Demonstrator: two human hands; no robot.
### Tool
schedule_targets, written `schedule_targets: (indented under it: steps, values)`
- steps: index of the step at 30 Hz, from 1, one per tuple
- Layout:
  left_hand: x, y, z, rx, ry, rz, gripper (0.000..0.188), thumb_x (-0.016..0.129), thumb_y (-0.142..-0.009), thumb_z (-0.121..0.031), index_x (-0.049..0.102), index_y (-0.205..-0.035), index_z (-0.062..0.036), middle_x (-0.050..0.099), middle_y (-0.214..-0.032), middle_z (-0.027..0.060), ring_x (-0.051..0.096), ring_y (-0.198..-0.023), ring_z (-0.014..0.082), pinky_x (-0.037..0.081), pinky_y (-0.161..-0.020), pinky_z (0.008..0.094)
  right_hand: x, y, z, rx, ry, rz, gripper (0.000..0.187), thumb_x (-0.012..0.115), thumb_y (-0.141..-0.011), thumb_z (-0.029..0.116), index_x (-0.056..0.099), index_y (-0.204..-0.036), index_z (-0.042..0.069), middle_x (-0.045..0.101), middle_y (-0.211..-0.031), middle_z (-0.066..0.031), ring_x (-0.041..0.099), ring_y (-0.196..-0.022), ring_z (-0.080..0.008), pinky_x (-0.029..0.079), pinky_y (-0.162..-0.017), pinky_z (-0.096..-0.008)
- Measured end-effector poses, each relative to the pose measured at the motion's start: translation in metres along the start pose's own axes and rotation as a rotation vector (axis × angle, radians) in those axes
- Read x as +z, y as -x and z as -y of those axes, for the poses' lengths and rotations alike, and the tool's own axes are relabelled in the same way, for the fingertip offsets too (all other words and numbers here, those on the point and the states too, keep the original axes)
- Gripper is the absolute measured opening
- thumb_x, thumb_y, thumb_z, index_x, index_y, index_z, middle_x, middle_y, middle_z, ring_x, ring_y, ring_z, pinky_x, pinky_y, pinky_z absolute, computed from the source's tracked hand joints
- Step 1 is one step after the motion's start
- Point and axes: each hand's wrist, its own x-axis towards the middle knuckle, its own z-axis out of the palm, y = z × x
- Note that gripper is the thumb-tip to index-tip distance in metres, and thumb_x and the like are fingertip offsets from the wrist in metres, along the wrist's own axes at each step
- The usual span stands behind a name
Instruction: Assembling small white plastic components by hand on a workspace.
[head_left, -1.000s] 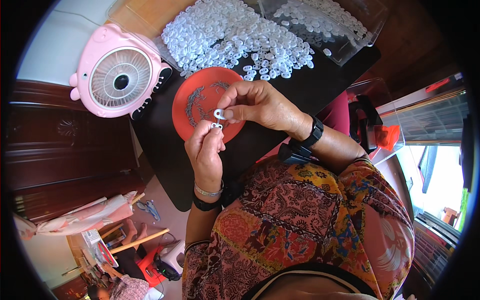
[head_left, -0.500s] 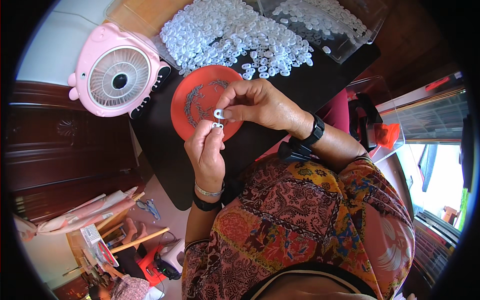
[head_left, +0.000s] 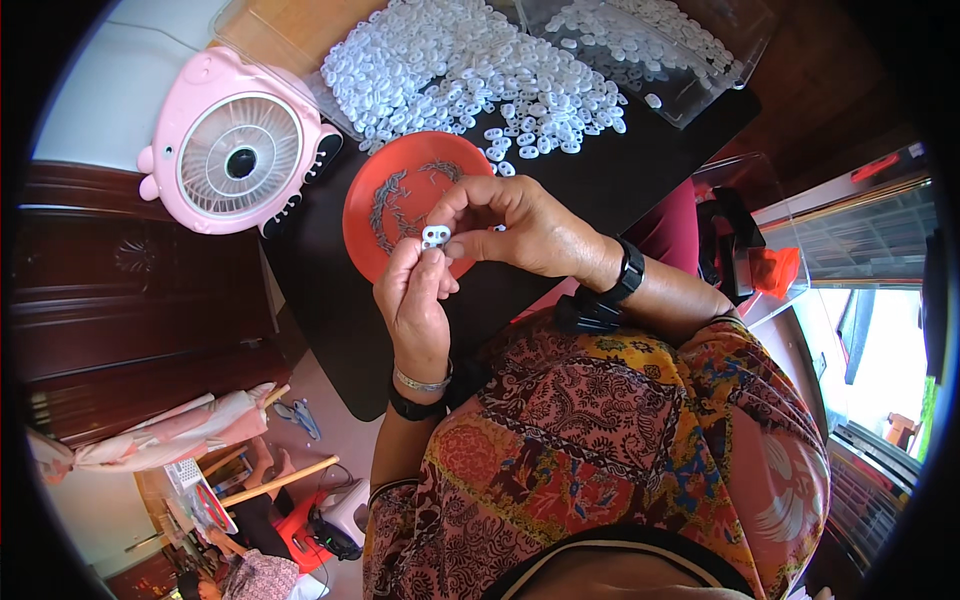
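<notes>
A small white oval plastic piece with two holes (head_left: 436,235) sits at the fingertips of both hands, over the plate. My left hand (head_left: 413,300) pinches it from below between thumb and fingers; part of a second white piece shows under it, against the thumb. From the right, my right hand (head_left: 520,222) has its thumb and curled forefinger closed about the upper piece. Another small pale bit shows in the curl of the right hand, too little of it to name. Beneath the hands, an orange-red plate (head_left: 362,195) holds many thin grey metal pins (head_left: 383,205).
A large heap of white two-hole pieces (head_left: 420,70) lies at the back of the dark table (head_left: 330,310). A clear plastic bin (head_left: 690,100) with more pieces lies at the back right. A pink fan (head_left: 240,155) stands left. Another person (head_left: 262,577) is at lower left.
My right hand has lowered its white piece onto the one in my left hand, closing the gap where thin pins showed. The right hand has shifted slightly down and right.
</notes>
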Motion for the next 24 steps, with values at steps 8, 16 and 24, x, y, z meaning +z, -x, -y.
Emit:
schedule_targets:
  steps: [8,16,24]
  values:
    - [0.004,0.001,0.001,-0.138,0.168,-0.052,0.020,0.048,-0.093,-0.014,0.055,-0.084,0.0022,0.053,-0.066,0.0048,0.050,-0.058,0.0126,0.043,-0.057,0.0254,0.004,0.003,0.003,-0.047,0.274,-0.038,0.031,0.073,-0.077,0.002,0.060,-0.105,0.002,0.066,-0.094,-0.0045,0.065,-0.086,-0.0115,0.054,-0.074,-0.0265]
    - [0.006,0.001,0.002,-0.099,0.217,-0.026,0.024,0.049,-0.092,-0.019,0.058,-0.085,0.0021,0.058,-0.072,0.0051,0.051,-0.060,0.0112,0.041,-0.056,0.0243,0.003,0.003,-0.001,-0.210,0.504,-0.088,0.033,0.077,-0.070,0.006,0.063,-0.100,0.003,0.065,-0.093,-0.0063,0.065,-0.083,-0.0166,0.053,-0.070,-0.0275]
    - [0.010,-0.001,0.005,-0.125,0.259,-0.073,0.022,0.050,-0.091,-0.018,0.060,-0.084,0.0004,0.055,-0.071,0.0013,0.048,-0.058,0.0082,0.037,-0.053,0.0215,0.005,0.005,0.001,-0.246,0.536,-0.034,0.036,0.079,-0.068,0.008,0.063,-0.100,0.003,0.065,-0.095,-0.0082,0.064,-0.088,-0.0230,0.054,-0.071,-0.0309]
